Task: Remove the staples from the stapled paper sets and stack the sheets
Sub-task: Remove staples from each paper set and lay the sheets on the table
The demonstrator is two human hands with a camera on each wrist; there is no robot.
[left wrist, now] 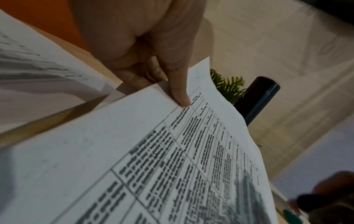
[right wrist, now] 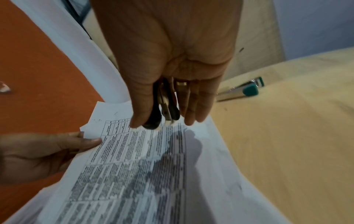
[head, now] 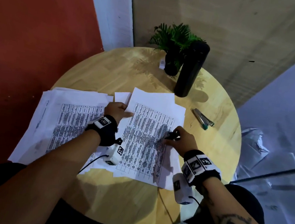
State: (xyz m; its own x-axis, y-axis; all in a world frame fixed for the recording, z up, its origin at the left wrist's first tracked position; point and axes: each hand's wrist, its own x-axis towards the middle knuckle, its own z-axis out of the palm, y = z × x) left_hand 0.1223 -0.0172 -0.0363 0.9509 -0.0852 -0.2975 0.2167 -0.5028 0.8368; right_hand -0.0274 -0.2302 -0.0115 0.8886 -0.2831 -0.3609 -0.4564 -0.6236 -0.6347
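Left of the printed sheet [head: 145, 141]: loose paper stack [head: 62, 120] flat on the round table [head: 213, 147]. At the sheet's upper left corner: left hand [head: 116, 110], pinching it, thumb on top. Over its right part: right hand [head: 180, 140], fingers curled around a black staple remover [right wrist: 162, 106]. Right of the sheet: stapler [head: 203, 119].

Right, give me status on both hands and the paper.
Left hand pinches top printed white sheet at its upper-left corner. Right hand grips small black staple remover over the sheet. Silver-and-green stapler lies apart, nothing blocking.
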